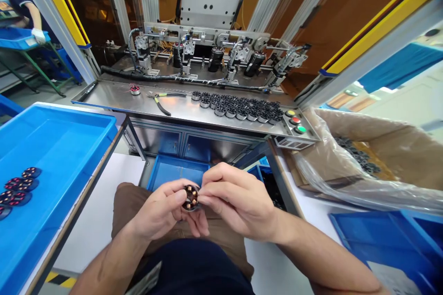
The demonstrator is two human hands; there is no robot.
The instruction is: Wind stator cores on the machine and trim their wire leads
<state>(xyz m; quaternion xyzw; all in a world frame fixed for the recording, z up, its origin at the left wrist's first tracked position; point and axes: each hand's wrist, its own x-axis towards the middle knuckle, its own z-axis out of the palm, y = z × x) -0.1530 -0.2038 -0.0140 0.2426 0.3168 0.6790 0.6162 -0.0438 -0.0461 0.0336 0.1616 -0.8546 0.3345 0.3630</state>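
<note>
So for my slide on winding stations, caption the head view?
Both hands, left hand and right hand, hold a small wound stator before the machine shelf.

Shelf front crowded w/ stators (238,107)

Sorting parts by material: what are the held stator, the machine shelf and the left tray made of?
Stator: looks like copper windings on a dark core, reddish coils. Shelf: brushed bare metal, probably steel or aluminium, dull reflections. Tray: blue moulded plastic, smooth sheen.

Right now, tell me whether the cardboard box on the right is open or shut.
Open: the cardboard box has its top spread, and dark round parts show inside its clear plastic liner.
</note>
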